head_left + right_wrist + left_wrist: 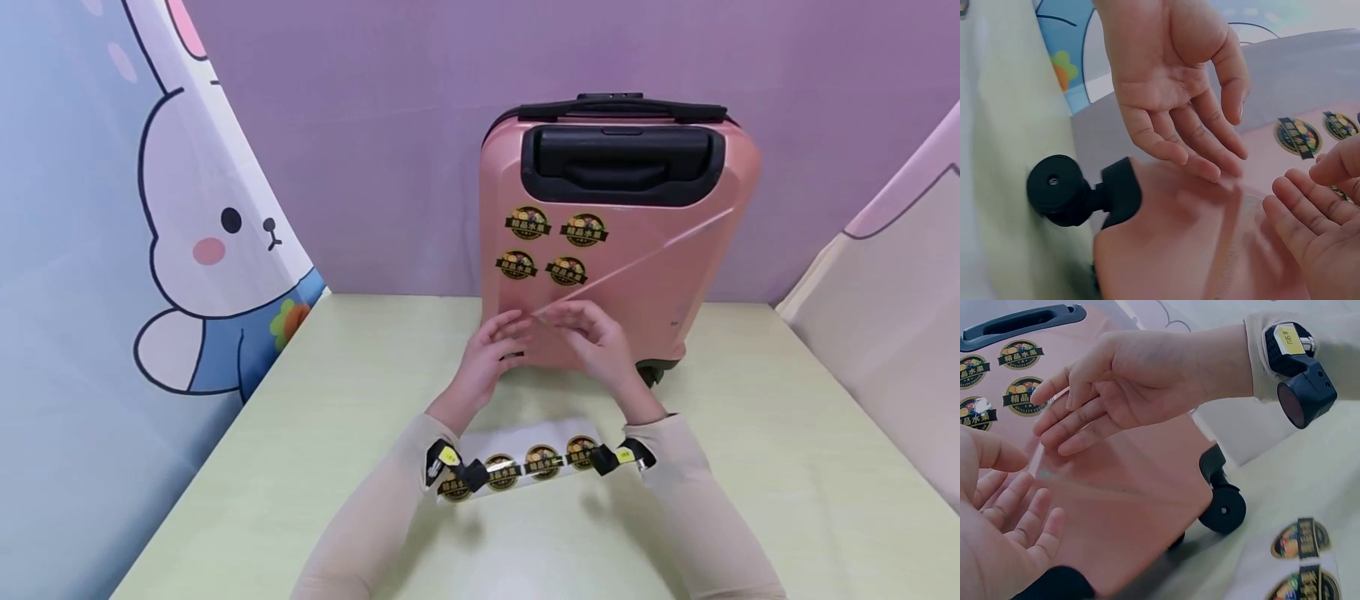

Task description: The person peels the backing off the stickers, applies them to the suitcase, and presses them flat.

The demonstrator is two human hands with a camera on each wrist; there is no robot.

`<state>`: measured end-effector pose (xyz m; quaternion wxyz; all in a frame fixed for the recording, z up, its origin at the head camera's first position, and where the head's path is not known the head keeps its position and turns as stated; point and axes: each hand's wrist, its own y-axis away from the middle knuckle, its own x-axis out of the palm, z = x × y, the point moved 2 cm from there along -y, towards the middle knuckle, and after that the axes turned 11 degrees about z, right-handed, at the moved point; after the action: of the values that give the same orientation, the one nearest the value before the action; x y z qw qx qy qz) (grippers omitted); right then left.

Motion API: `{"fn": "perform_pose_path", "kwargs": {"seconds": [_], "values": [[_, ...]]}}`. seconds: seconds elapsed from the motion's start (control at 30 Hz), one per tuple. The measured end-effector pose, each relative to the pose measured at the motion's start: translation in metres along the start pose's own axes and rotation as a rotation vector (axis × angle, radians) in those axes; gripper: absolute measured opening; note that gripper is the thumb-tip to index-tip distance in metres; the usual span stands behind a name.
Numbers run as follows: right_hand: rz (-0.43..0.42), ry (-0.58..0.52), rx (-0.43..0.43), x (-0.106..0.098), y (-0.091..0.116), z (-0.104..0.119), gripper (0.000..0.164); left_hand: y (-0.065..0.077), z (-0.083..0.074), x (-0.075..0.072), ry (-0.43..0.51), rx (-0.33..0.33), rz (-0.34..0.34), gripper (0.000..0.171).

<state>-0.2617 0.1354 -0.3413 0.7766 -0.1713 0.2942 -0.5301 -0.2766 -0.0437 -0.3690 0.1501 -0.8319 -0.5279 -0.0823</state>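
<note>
Nearest the left wrist's camera comes the person's left hand [991, 531], palm turned inward, its fingers loosely bent and apart, with nothing plainly in their grasp. The right hand [1129, 387] faces it, fingers lightly curved and the thumb loose, likewise gripping nothing that shows; a pale streak runs between the two sets of fingertips, and whether it is clear film or the ridge of the shell behind cannot be told. Just beyond the fingertips stands the pink suitcase [637, 292], upright, its long axis rising from the table [360, 400] and its broad face turned to the person. Both hands are before the lower left part of that face, the left by its left edge, the right nearer the middle; neither is plainly the closer, and contact with the shell cannot be made out. Directly above the fingers, four round stickers [528, 224] sit on the face in two rows of two, well below the black handle recess [622, 187]. A small dark patch [512, 356] shows by the left fingers, too hidden to name. Back from the fingers, toward the person, a white sheet [547, 431] lies on the table beneath the wrists, its long axis running left to right, across the suitcase's own; a row of four more stickers [543, 462] lies along it. Farther out, a black wheel [651, 372] shows under the suitcase's right corner, and a purple backdrop [360, 167] hangs behind.
</note>
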Motion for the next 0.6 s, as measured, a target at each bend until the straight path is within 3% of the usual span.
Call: {"fn": "perform_pose_path", "kwargs": {"seconds": [0.13,0.6], "values": [[0.045,0.025,0.069,0.005,0.007,-0.005,0.029,0.008,0.004,-0.007,-0.028,-0.015,0.01,0.051],[0.177,0.033,0.147,0.028,0.028,-0.019,0.026,0.029,0.014,-0.026,-0.121,-0.07,0.015,0.053]]}}
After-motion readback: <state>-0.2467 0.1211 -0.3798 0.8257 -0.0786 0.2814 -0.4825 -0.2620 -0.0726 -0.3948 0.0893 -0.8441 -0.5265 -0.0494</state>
